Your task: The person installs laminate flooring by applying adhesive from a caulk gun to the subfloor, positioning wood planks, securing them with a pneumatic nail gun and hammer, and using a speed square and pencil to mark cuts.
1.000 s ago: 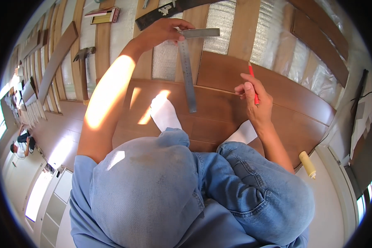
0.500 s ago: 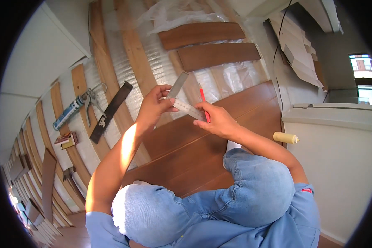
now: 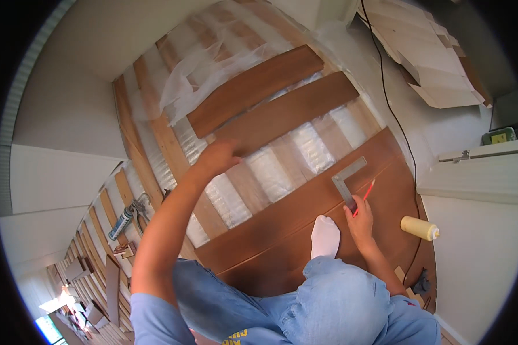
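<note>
My right hand (image 3: 360, 221) is closed around one arm of a small metal try square (image 3: 342, 183). A red pencil (image 3: 365, 196) is held in the same hand, its point sticking up past the fingers. Both are over the laid brown floorboards (image 3: 276, 230), beside my white-socked foot (image 3: 326, 237). My left hand (image 3: 218, 156) reaches forward to the left end of a loose brown floorboard (image 3: 293, 112), closed on its near edge; some fingers are blurred. Just beyond lies a second loose floorboard (image 3: 256, 86).
Wooden battens (image 3: 138, 138) run over silvery underlay (image 3: 265, 167). At left are a caulking gun (image 3: 139, 213) and its tube (image 3: 121, 223). A yellow bottle (image 3: 419, 228) lies at right near a black cable (image 3: 398, 118). Flattened cardboard (image 3: 423, 52) lies at far right.
My hands have moved apart: the left has left the try square and gone to the loose floorboard, while the right has carried square and pencil rightward. My view has turned.
</note>
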Demonstrator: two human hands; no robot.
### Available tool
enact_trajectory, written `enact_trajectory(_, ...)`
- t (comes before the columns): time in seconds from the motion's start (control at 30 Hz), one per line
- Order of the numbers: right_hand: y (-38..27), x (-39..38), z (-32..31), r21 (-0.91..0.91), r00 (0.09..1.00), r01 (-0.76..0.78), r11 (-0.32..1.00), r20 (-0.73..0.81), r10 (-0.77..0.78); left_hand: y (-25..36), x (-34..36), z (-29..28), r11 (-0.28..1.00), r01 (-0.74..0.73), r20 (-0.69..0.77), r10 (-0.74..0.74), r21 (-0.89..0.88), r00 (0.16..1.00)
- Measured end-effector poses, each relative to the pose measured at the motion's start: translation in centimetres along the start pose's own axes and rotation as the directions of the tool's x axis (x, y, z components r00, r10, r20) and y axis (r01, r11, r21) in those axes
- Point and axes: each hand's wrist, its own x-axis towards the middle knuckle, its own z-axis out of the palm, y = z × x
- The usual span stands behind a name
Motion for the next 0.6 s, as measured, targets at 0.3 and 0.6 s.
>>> enact_trajectory(0.3, 7.9, -1.2, -1.1, -0.060, 0.998, -0.058, 0.996, -0.003, 0.058, 7.9, 14.3, 4.1, 0.975, 0.143, -0.197, -0.108, 0.170, 0.974)
enact_trajectory(0.6, 9.5, -0.8, -2.1, -0.059, 1.000, -0.006, 0.998, 0.005, 0.006, 9.0, 14.7, 5.1, 0.988, -0.020, -0.393, 0.078, 0.152, 0.916)
